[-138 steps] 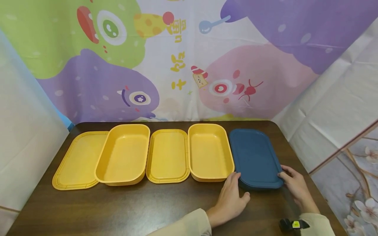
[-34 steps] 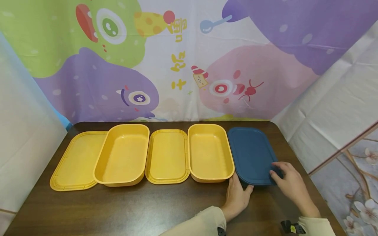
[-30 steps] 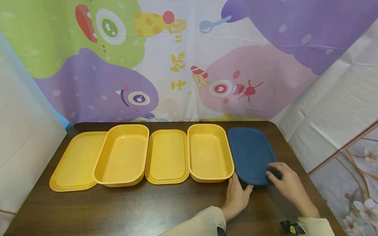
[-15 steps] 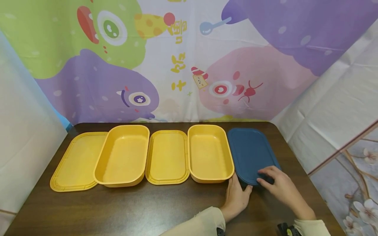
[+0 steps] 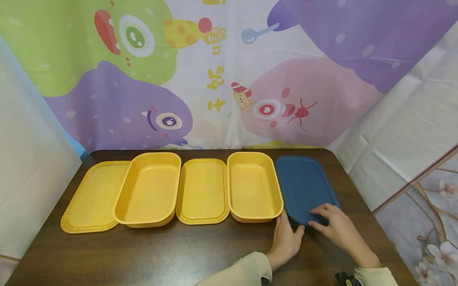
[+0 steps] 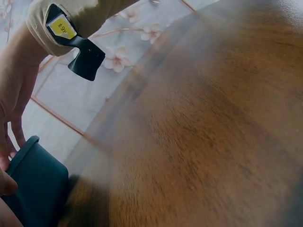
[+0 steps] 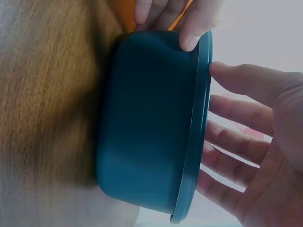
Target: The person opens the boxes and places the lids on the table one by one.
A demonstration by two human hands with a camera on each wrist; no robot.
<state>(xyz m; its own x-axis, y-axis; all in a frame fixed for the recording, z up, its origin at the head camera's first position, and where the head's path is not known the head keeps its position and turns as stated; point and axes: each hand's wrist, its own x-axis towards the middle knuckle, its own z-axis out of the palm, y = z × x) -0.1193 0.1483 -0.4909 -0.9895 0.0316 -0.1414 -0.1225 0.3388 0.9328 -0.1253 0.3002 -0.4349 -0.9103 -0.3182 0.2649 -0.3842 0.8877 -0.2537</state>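
A dark blue lidded food container (image 5: 300,182) stands at the right end of a row on the table, its lid (image 7: 191,127) lying on its rim. My left hand (image 5: 286,240) holds the near left corner, fingers along the left side and thumb at the front under the lid's edge. My right hand (image 5: 338,226) rests its fingertips on the lid near the front edge; in the right wrist view its fingers are nearly straight. To the left stand a smaller yellow container (image 5: 255,186), a yellow lid (image 5: 203,190), a larger yellow container (image 5: 150,190) and another yellow lid (image 5: 93,198).
The brown wooden table (image 5: 171,258) reaches to a cartoon-printed curtain (image 5: 214,131) at the back. White cloth walls (image 5: 400,131) close off both sides. The larger yellow container overlaps the leftmost lid's edge. The blue container nearly meets the smaller yellow one.
My right hand has moved left along the lid from the near right corner to the front edge. My left hand has closed in on the left corner, and the blue container has shifted slightly.
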